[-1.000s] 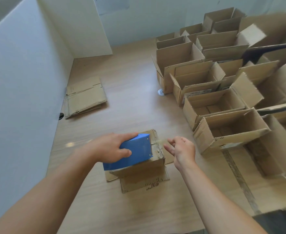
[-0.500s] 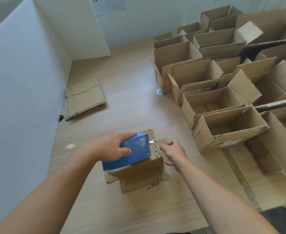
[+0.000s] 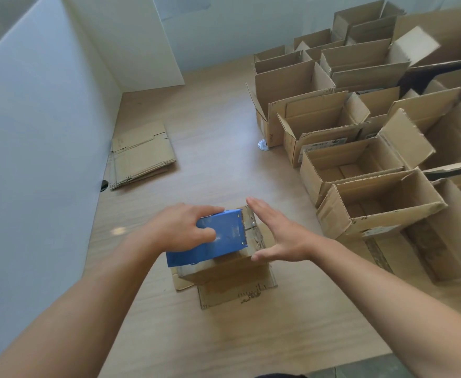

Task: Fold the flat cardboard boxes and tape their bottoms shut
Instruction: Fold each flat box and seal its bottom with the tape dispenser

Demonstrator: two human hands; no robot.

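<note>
A small cardboard box [image 3: 223, 271] stands upside down on the wooden table [image 3: 213, 170], its lower flaps spread on the surface. On its top lies a blue tape dispenser [image 3: 218, 241], which my left hand [image 3: 180, 227] grips from the left. My right hand [image 3: 275, 233] is flat, fingers straight, against the box's right side near the taped top edge. A stack of flat cardboard boxes [image 3: 142, 156] lies at the left by the white wall.
Several folded open boxes [image 3: 360, 162] fill the right half of the table in rows. A small round metal disc [image 3: 263, 145] sits beside them. White partition walls [image 3: 41, 132] close off the left and back. The table's near edge runs at bottom right.
My right hand let go of the pulled tape end, moved in and flattened against the box's right side. The dispenser slid slightly right along the box top.
</note>
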